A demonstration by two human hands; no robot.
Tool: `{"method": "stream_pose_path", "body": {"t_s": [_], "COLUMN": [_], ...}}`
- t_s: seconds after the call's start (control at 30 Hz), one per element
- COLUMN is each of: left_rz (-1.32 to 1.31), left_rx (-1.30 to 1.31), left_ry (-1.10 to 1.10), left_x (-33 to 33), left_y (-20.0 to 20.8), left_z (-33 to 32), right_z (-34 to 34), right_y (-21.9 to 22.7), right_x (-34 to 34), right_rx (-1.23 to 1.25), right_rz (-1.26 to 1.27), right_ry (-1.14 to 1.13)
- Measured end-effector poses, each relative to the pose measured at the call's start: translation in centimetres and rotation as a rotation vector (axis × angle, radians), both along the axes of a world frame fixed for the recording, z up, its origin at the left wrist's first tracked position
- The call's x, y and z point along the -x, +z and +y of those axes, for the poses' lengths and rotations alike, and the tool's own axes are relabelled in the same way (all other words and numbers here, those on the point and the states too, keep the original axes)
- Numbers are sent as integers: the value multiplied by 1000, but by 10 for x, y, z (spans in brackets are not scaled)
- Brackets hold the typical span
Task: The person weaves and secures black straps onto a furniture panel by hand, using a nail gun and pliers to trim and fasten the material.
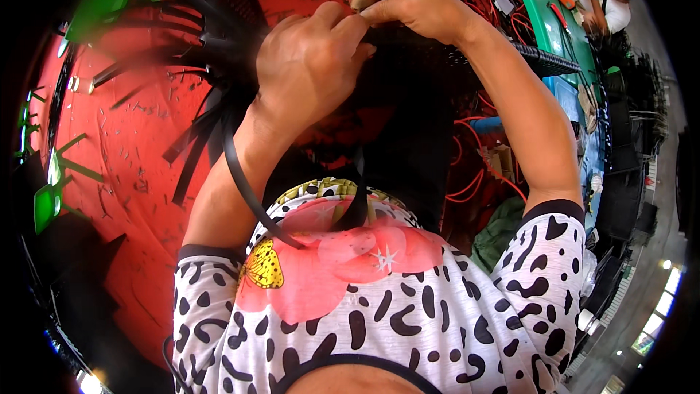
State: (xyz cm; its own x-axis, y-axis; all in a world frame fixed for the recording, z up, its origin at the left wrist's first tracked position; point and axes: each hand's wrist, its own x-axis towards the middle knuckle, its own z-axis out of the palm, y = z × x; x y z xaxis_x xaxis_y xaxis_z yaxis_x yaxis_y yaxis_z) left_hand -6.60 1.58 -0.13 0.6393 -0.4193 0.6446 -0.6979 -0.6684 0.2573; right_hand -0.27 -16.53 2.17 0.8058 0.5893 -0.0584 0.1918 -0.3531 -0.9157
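Note:
My left hand (310,66) is closed, knuckles up, its fingertips curled out of sight over a dark piece of work. Just right of it, my right hand (415,7) pinches thumb and forefinger together close to the left thumb. Whatever lies in either grip is too small or hidden. Under the hands is a black woven piece (550,60), whose edge sticks out past my right forearm. Long flat black strips (191,153) fan out left of my left wrist, some smeared by motion. One black strip (244,175) curves across my left forearm toward my chest.
Red sheeting (146,197) with scattered dark scraps covers the ground. Red cords (467,175) lie in loops at right, near a green cloth (499,233). A green table (536,0) with tools stands at far right, with another person (616,7) beyond it.

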Motion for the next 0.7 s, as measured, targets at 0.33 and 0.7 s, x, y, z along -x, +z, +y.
{"method": "stream_pose_path", "body": {"t_s": [0.33, 0.7], "left_rz": [-43, 184], "left_rx": [-27, -75], "left_ry": [-55, -167], "left_x": [-12, -25], "left_y": [-4, -4], "left_z": [-1, -5], "right_z": [-9, -5], "right_y": [-13, -27], "right_x": [-13, 13], "right_rx": [79, 113], "right_rz": [27, -916], "right_ry": [-7, -415]}}
